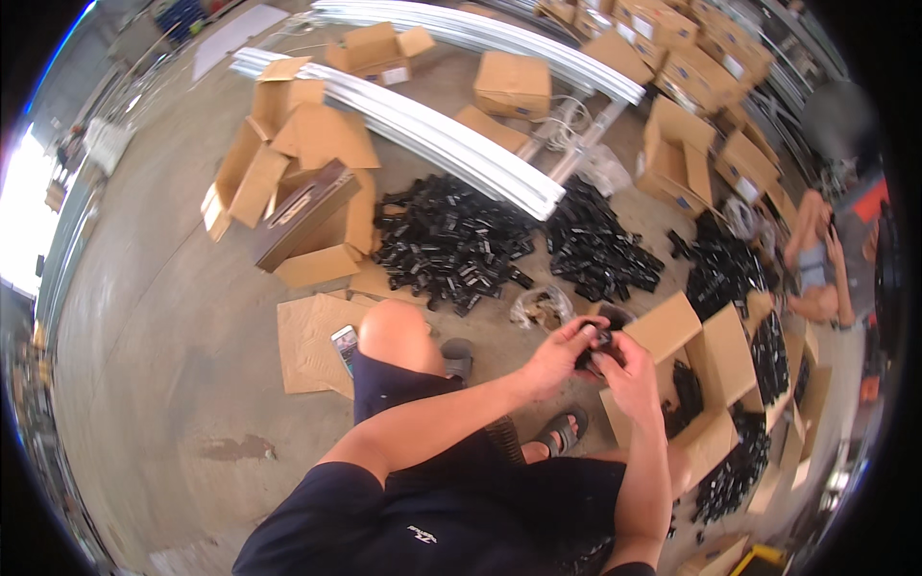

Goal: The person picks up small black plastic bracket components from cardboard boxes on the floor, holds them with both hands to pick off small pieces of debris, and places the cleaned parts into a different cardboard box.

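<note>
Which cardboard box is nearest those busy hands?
The open box just right of the right hand, with black parts inside; the other boxes stand farther off.

A workshop or warehouse floor, used for hand work on small parts.
The bare, stained concrete floor [173, 355] looks industrial, and heaps of small black parts [451, 240] lie straight on it. Open cardboard boxes [725, 350] stand around, some with more such parts inside, and further cartons [706, 72] are piled at the upper right. Long silvery metal rails [432, 139] stretch across the middle, a bright opening [24, 182] shows at the far left, and another person [814, 261] is at the right.
</note>
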The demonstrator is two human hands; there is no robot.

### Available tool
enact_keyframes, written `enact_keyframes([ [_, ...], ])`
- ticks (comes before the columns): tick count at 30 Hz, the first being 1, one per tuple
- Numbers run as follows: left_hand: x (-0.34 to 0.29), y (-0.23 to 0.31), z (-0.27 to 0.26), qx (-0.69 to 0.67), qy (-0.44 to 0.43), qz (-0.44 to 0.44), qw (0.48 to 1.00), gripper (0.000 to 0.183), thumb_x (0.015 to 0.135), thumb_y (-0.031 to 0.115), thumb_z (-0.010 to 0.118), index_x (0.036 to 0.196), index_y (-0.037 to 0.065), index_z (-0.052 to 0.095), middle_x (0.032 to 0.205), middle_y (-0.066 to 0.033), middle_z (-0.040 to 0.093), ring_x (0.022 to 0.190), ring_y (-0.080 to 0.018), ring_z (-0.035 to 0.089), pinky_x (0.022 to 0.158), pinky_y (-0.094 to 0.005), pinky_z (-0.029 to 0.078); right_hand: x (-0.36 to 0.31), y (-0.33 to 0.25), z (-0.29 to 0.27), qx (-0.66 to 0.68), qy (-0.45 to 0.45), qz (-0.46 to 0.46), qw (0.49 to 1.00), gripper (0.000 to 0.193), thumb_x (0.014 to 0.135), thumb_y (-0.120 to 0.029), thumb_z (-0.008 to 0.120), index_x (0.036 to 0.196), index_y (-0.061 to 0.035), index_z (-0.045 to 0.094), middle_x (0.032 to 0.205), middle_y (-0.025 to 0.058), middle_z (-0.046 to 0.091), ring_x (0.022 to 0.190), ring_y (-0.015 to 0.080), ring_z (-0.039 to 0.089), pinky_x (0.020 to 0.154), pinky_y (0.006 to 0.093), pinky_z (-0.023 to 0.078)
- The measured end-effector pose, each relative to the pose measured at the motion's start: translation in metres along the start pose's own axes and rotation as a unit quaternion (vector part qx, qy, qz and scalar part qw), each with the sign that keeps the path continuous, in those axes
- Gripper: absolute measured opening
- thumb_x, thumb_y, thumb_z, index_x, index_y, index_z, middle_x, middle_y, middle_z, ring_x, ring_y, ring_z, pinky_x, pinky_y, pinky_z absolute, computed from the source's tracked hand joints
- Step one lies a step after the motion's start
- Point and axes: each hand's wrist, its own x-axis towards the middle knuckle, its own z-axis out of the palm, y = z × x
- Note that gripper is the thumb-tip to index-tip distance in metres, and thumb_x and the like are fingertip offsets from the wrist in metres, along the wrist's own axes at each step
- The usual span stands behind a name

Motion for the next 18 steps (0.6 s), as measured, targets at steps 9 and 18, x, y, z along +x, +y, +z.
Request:
enact_keyframes([
  [9,0.003,-0.007,0.007,0.099,0.125,0.050,0.986,0.030,0.112,0.027,0.051,0.134,0.009,0.061,0.096,0.0019,0.062,0.078,-0.0054,0.056,0.062,-0.0213,0.046,0.004,0.010,0.014,0.087,0.029,-0.002,0.996,0.032,0.097,-0.008,0.072,0.126,0.0038,0.063,0.099,0.0022,0.070,0.085,0.0077,0.067,0.070,0.0244,0.055],
  [18,0.014,-0.009,0.000,0.113,0.034,0.124,0.985,0.042,0.114,0.034,0.045,0.133,0.001,0.063,0.111,-0.0029,0.069,0.093,-0.0097,0.063,0.081,-0.0273,0.053,0.006,0.002,0.002,0.139,0.101,-0.032,0.985,0.029,0.095,-0.007,0.075,0.120,0.0046,0.066,0.094,0.0044,0.070,0.079,0.0082,0.067,0.067,0.0222,0.055],
])
